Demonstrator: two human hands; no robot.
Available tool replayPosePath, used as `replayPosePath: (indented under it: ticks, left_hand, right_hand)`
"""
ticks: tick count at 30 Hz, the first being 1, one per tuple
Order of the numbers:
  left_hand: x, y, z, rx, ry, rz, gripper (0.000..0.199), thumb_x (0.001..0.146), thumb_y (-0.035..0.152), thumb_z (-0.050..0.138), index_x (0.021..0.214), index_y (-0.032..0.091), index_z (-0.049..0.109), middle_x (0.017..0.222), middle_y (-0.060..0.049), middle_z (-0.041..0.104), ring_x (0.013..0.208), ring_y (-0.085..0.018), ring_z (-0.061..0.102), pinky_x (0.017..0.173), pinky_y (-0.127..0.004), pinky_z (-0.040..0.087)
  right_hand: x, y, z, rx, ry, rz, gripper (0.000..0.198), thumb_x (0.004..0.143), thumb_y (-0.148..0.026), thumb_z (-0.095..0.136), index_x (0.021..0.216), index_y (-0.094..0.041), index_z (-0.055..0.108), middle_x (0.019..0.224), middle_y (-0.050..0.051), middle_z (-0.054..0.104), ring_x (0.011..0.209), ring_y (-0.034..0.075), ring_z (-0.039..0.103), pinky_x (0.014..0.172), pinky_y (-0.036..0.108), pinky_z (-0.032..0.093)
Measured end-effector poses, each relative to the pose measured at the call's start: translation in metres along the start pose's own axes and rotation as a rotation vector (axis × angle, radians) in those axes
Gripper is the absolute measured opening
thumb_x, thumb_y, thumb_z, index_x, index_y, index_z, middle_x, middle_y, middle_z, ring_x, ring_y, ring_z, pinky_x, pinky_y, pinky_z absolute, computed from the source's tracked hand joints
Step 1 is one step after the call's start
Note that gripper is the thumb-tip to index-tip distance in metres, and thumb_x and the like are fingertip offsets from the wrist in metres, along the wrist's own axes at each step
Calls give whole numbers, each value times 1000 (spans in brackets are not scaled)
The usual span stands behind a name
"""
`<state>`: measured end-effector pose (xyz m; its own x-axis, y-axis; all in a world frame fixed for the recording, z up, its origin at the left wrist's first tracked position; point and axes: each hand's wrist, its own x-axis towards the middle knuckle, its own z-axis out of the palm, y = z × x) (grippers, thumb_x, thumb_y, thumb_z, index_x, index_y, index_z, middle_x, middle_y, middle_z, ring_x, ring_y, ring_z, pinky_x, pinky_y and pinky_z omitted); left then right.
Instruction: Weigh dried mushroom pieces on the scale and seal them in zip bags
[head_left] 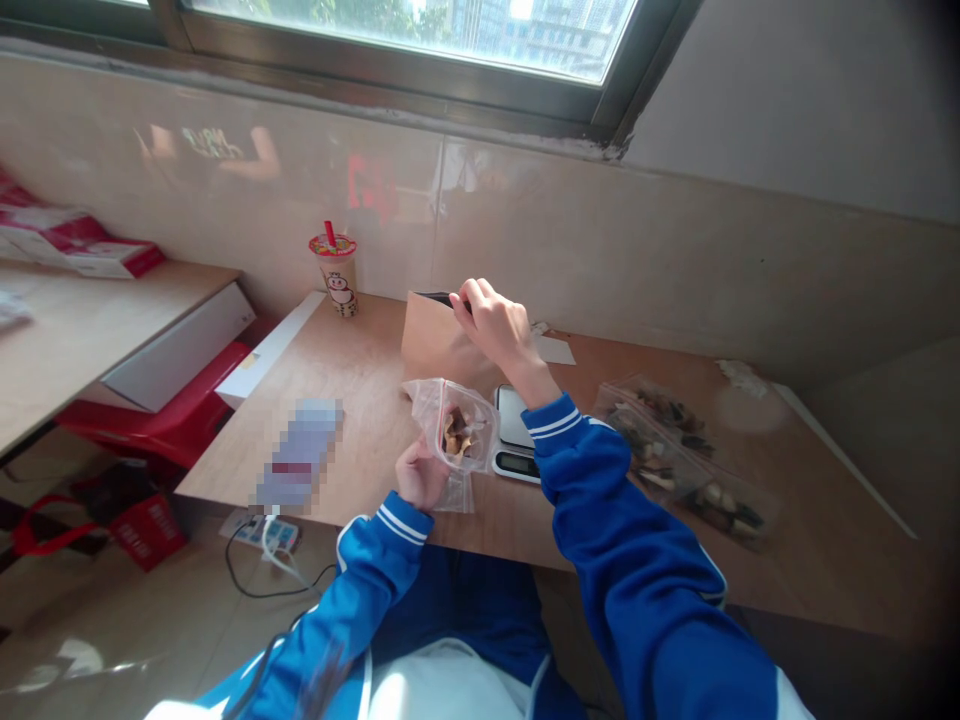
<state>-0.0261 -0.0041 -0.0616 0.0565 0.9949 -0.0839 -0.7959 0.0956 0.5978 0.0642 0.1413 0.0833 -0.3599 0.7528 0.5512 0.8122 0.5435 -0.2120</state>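
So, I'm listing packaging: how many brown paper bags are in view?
1 brown paper bag, its top at the right hand, beyond the clear plastic bag in the left hand. Others may be hidden.

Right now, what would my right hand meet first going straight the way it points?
Probably the brown paper bag; your right hand is at its open top, though depth and contact are unclear.

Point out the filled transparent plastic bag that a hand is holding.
The transparent plastic bag with brown dried pieces, gripped by the left hand; the other filled transparent bags lie on the brown wooden table, right of the white rectangular scale.
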Motion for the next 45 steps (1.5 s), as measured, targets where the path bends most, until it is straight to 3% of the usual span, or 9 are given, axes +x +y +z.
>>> replayPosePath:
  ticks: [5,8,10,13,22,29,34,39,45]
  left_hand:
    - [-5,3,-1,53,17,-29,55,60,18,47,114,18,62,118,-12,66,122,-33,54,96,-50,47]
    - [-8,6,-2,93,36,-37,53,62,17,48,113,17,61,115,-12,67,118,-32,57,97,-49,47]
    - [-9,9,-4,86,5,-49,53,63,15,50,116,17,60,117,-11,67,117,-32,58,98,-48,46]
    - [-9,12,-6,48,-61,-89,52,65,12,53,116,17,61,112,-11,69,110,-32,63,95,-47,49]
    - [-5,11,-3,152,-104,-49,52,68,15,68,119,18,61,121,-12,66,121,-31,56,101,-42,45]
    - [-1,22,2,695,-10,84,52,72,38,76,116,17,57,110,-10,68,102,-23,65,93,-39,50]
    - [-11,28,20,1158,76,363,29,78,38,70,103,22,70,100,-5,62,82,-16,63,78,-30,53]
    - [-13,33,26,1309,65,489,25,83,28,64,107,25,71,90,-1,56,64,-9,54,70,-26,54]
    - [-13,27,30,1292,177,496,28,79,22,68,107,22,68,94,-3,55,72,-12,60,77,-30,55]
  right_hand:
    - [-21,-5,-20,118,80,-139,22,95,-21,41,107,-19,59,114,11,63,108,25,54,92,39,42]
    - [-52,-8,-48,414,99,-127,24,92,-13,38,100,-20,60,108,8,63,102,21,58,89,36,46]
    - [-77,-10,-64,611,-58,-116,24,91,-12,38,93,-21,60,93,4,64,87,17,61,78,32,50]
    - [-108,-11,-70,682,-344,-147,28,87,-8,40,97,-24,60,97,3,65,91,17,62,82,32,51]
    - [-140,-3,-9,850,-281,187,26,85,-26,59,110,-22,57,112,5,64,104,19,63,93,38,50]
    - [-174,-18,38,1528,-74,607,39,85,-45,61,121,-28,62,133,3,60,121,23,56,103,38,45]
    - [-185,-32,58,1932,49,904,32,80,-44,63,107,-29,69,111,0,71,104,19,65,94,35,51]
    - [-185,-29,58,2029,139,904,33,80,-41,62,110,-28,67,111,1,71,99,19,66,88,35,54]
    - [-180,-32,62,2044,50,914,34,78,-45,69,104,-23,68,100,2,73,87,16,68,80,29,56]
